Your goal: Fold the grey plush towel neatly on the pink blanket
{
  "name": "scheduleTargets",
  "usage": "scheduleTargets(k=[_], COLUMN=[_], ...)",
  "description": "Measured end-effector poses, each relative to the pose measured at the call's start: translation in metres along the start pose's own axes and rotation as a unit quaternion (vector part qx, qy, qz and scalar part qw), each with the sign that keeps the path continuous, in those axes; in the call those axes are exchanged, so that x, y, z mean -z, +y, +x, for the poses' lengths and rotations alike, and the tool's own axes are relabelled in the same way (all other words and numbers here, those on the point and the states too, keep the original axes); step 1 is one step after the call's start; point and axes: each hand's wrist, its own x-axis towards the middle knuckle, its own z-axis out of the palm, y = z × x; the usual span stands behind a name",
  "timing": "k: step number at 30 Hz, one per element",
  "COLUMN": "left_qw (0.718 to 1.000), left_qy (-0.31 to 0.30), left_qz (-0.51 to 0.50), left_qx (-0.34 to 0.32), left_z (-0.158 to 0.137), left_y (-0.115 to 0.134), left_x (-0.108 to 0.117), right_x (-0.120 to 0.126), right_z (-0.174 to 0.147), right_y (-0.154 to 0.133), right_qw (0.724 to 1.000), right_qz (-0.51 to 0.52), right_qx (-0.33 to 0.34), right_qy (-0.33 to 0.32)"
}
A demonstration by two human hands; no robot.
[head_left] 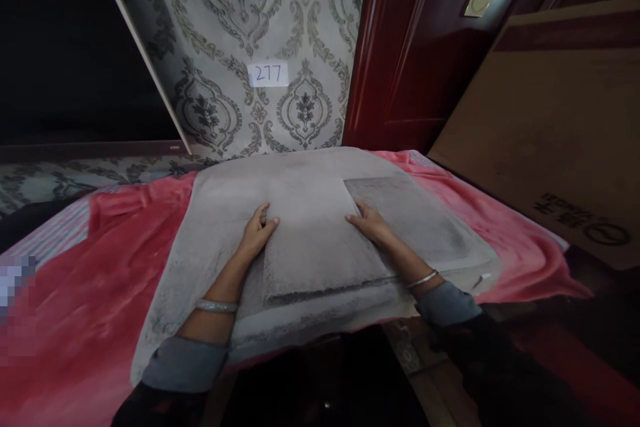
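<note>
Gray cloth (pixel 315 247), underside hidden; screen (pixel 75 47), carton (pixel 545 113) cropped

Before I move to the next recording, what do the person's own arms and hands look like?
The left hand and right hand wear no gloves. The left arm has a broad silvery bracelet, the right a thinner one. Dark sleeves end in grey-blue cuffs.
</note>
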Motion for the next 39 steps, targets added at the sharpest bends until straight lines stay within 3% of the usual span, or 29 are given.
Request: scheduleTargets(k=[6,10,13,15,18,21,25,29,32,35,39], left_qw=[1.0,1.0,1.0,1.0,1.0,0.999,0.998,0.997,0.998,0.997,0.987], left_qy=[0.021,0.025,0.019,0.019,0.025,0.038,0.052,0.059,0.056,0.056,0.087], left_qz=[-0.013,0.001,-0.006,-0.006,0.007,0.021,0.033,0.035,0.03,0.04,0.127], left_qx=[-0.007,-0.006,-0.002,-0.001,-0.009,-0.021,-0.019,-0.021,-0.024,-0.025,-0.042], left_z=[0.001,0.0,-0.002,-0.003,-0.004,-0.003,-0.001,0.0,-0.003,-0.005,-0.005], left_y=[-0.001,0.001,0.002,0.003,0.002,0.0,-0.003,-0.005,-0.004,-0.004,-0.004], left_x=[-0.004,-0.003,-0.002,-0.002,-0.002,-0.003,-0.002,-0.002,-0.003,-0.003,0.0], right_x=[-0.001,-0.004,-0.008,-0.016,-0.034,-0.049,-0.048,-0.045,-0.056,-0.072,-0.083], right_z=[-0.019,-0.028,-0.038,-0.045,-0.055,-0.061,-0.059,-0.055,-0.059,-0.067,-0.074], right_y=[-0.013,-0.028,-0.045,-0.054,-0.055,-0.047,-0.047,-0.068,-0.08,-0.078,-0.068], right_qw=[0.984,0.951,0.924,0.912,0.9,0.893,0.892,0.896,0.897,0.877,0.875], right_qz=[-0.178,-0.31,-0.378,-0.379,-0.358,-0.358,-0.363,-0.356,-0.328,-0.317,-0.312], right_qx=[-0.001,-0.008,0.065,0.156,0.237,0.229,0.209,0.182,0.232,0.294,0.305], right_qy=[0.006,-0.004,0.002,0.003,-0.074,-0.149,-0.169,-0.194,-0.185,-0.211,-0.21])
